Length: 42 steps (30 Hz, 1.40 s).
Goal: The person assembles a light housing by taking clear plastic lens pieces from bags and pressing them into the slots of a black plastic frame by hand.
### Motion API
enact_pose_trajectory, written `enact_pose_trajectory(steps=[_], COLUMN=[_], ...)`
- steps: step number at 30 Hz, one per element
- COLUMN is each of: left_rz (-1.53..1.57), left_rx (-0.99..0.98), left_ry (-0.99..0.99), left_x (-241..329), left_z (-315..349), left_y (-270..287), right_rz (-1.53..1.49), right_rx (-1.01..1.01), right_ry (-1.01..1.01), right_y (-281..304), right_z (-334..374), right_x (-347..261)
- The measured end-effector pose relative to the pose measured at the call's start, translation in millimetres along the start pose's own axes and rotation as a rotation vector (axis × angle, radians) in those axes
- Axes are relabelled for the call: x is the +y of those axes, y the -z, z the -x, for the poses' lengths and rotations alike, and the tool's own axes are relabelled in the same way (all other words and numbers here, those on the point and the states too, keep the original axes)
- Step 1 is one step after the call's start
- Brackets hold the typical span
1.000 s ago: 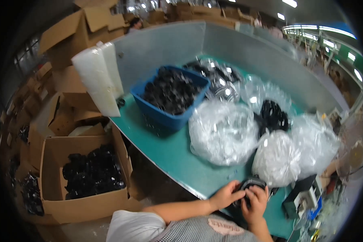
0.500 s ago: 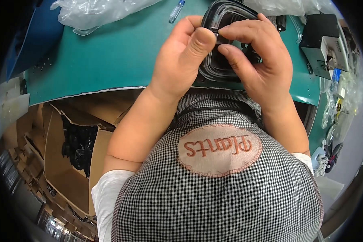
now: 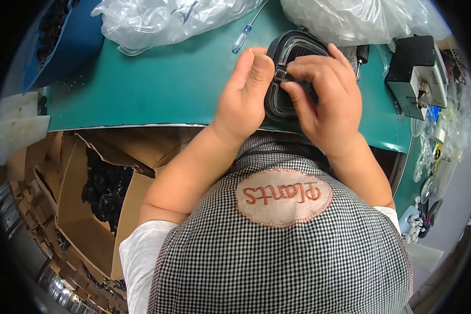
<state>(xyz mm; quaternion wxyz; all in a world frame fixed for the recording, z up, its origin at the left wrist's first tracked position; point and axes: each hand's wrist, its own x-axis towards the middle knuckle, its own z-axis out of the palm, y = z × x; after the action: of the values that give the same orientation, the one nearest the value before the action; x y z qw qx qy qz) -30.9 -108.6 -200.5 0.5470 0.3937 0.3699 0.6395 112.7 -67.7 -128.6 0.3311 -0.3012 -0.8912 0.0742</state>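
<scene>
A black, rounded plastic housing [image 3: 277,102] with a glossy, see-through rim is tilted up between my hands, over the near part of the green bench. My left hand [image 3: 244,98] grips its left side, thumb upright by the rim and the other fingers mostly hidden behind. At the middle of that left rim sits a small dark clip-like piece [image 3: 281,74]. The thumb and fingertips of my right hand [image 3: 329,99] are pinched together at this piece. My right hand covers much of the housing's inside.
A blue-handled screwdriver [image 3: 241,39] lies beyond my left hand. Clear plastic bags [image 3: 167,23] fill the back. At right stand a black-and-white device [image 3: 416,78] and a black-handled tool [image 3: 362,55]. Below left is a carton [image 3: 78,225] of black parts; a blue bin [image 3: 73,47] stands far left.
The view has shifted, so the bench, hands and housing sit lower in the picture. My right fingertips stay at the left rim, and my left hand keeps its grip.
</scene>
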Motion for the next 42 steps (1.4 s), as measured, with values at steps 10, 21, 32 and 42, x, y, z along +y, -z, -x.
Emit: enact_pose_trajectory(steps=[10,21,32,42], left_rz=[0.003,-0.007,-0.083,-0.115], left_rx=[0.018,0.048,0.124,0.104], left_ry=[0.016,0.017,-0.001,-0.008], left_x=[3.6,11.4,-0.1,5.6], left_z=[0.4,-0.8,-5.0,-4.5], left_y=[-2.9,-10.3,-4.6,-4.1], right_rz=[-0.106,-0.065,-0.146,-0.066], right_rx=[-0.004,-0.061,-0.184,-0.18], right_ry=[-0.062,0.041,0.085,0.137], right_y=[-0.1,3.9,3.3,4.7], right_z=[-5.0,-12.5,-28.2,-26.7], right_x=[5.8,8.8,16.7,15.8])
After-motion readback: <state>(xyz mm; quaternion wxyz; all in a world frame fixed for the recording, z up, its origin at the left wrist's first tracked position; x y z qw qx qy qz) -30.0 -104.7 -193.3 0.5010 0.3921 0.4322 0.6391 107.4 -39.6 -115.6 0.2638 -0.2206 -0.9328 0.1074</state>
